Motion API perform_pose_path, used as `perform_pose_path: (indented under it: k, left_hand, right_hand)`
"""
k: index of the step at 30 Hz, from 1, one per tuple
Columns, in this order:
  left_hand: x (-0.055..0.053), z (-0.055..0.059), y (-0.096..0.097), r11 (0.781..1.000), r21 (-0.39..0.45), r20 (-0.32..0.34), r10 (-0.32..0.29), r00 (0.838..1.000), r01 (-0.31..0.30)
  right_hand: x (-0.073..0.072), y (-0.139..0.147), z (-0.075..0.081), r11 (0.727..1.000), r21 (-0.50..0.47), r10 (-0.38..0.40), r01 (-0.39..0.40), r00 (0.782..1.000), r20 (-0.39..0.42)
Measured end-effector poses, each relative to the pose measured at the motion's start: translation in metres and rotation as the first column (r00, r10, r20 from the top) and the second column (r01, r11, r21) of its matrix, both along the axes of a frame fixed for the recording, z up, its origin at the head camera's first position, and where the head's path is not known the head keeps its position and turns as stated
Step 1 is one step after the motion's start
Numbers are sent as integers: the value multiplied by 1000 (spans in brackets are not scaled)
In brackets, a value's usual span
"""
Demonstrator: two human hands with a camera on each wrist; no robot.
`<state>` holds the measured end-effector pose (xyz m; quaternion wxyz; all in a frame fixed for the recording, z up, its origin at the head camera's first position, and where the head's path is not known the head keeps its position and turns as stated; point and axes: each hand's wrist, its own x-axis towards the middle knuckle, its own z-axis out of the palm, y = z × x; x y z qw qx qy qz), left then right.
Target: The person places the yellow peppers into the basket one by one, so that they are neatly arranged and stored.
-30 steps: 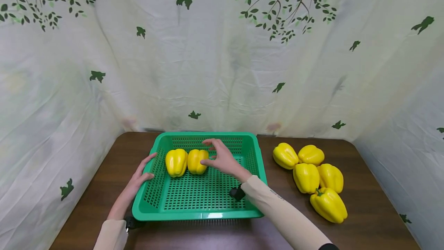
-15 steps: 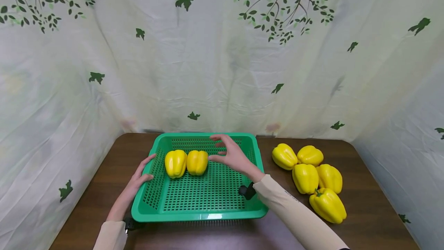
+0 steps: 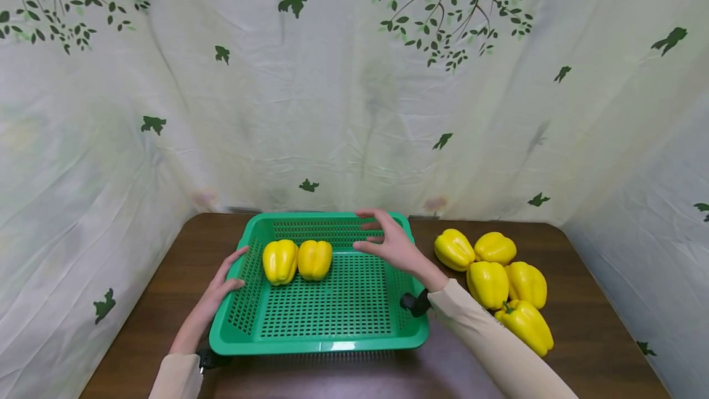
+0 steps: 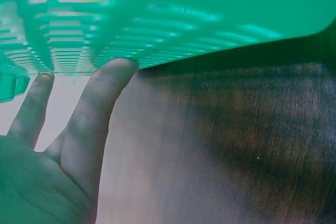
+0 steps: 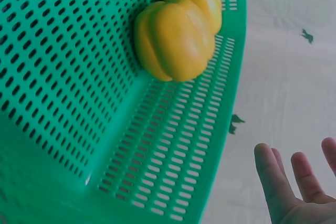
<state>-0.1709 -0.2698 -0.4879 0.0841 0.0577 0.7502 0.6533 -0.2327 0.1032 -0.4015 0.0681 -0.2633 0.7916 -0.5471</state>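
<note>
Two yellow bell peppers sit side by side near the back left of a green plastic basket (image 3: 321, 346): a left bell pepper (image 3: 279, 261) and a right bell pepper (image 3: 315, 260). My left hand (image 3: 218, 291) rests against the basket's left side with thumb and fingers extended. In the left wrist view, the fingertips (image 4: 118, 69) touch the slotted outer wall. Over the basket's back right part hovers my right hand (image 3: 394, 246), fingers spread and holding nothing. From the right wrist, the peppers appear well apart from that hand (image 5: 296, 198).
Several more yellow bell peppers (image 3: 488, 285) lie in a cluster on the brown wooden table (image 3: 592, 331), right of the basket. A pale curtain (image 3: 332, 109) printed with leaves hangs behind the table and along both sides.
My right hand has come away from the right pepper in the basket and moved right, toward the basket's right rim. The left hand and both peppers have stayed in place.
</note>
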Motion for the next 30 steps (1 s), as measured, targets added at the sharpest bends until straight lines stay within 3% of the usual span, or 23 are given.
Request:
perform_pose_path:
  k: [13, 30]
  left_hand:
    - [1, -1, 0, 1000, -2, -2, 3, 1000, -3]
    - [-1, 0, 0, 1000, -2, -11, 7, 1000, -7]
  right_hand:
    - [-3, 30, 3, 1000, -2, -28, 28, 1000, -9]
    - [0, 64, -5, 996, -3, -87, 87, 996, -9]
